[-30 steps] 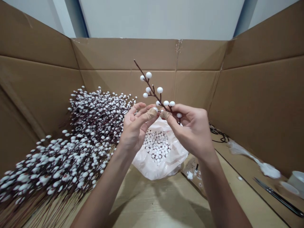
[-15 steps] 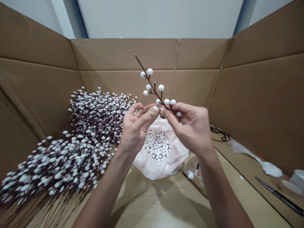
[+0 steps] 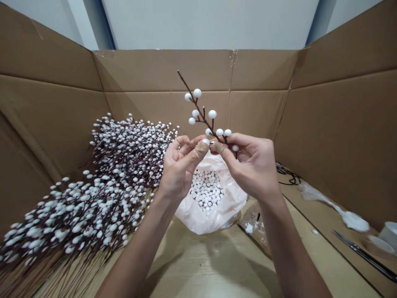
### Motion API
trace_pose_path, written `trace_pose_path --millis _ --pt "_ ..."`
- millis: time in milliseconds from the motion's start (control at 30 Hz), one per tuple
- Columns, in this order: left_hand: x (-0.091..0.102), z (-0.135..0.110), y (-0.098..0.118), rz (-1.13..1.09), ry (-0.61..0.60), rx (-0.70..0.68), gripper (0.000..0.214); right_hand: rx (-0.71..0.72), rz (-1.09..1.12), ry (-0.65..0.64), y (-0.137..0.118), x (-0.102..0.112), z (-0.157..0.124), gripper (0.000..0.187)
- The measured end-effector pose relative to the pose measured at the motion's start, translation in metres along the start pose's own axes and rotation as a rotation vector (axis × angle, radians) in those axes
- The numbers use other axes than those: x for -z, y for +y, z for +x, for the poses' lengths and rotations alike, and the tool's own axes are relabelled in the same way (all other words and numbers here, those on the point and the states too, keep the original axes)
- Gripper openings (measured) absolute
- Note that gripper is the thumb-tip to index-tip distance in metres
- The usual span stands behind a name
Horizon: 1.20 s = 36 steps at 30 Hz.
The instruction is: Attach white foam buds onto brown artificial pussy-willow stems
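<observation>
A brown artificial berry branch with several white berries slants up in front of me. My right hand is closed on its lower part, thumb and fingers pinching the stem. Between the thumb and fingertips of my left hand is a white berry, held close to a side twig beside the right thumb. Whether that berry touches the twig I cannot tell. Tan tape wraps both thumbs. Below the hands sits a white plastic bag, its mouth spread around many loose white berries.
Heaps of white-berried branches lie at the left. To the right are tweezers, a white cup, a clear plastic piece and dark wires. Cardboard walls surround the table on three sides.
Both hands and the branch have shifted very slightly to the right in view. The left hand's berry sits a little nearer the right thumb. Both grips stay the same.
</observation>
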<state>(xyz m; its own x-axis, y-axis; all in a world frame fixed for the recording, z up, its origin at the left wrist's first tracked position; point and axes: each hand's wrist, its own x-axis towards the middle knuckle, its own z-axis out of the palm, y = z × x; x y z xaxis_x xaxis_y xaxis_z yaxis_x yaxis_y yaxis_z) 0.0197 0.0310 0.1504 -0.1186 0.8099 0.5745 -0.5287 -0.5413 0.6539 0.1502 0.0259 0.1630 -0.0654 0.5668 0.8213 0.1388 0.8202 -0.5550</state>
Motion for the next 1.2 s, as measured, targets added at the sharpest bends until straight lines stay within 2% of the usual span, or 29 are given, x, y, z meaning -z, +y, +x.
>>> trace_pose_path --millis 333,1200 --pt "0.0001 -0.0014 -0.0006 0.053 -0.041 -0.069 0.046 0.043 -0.031 0.002 0.0063 0.0017 0.0012 0.01" --pt "-0.0011 -0.002 -0.0002 0.084 -0.058 -0.077 0.041 0.131 -0.116 0.019 0.01 0.003 0.0004 0.012"
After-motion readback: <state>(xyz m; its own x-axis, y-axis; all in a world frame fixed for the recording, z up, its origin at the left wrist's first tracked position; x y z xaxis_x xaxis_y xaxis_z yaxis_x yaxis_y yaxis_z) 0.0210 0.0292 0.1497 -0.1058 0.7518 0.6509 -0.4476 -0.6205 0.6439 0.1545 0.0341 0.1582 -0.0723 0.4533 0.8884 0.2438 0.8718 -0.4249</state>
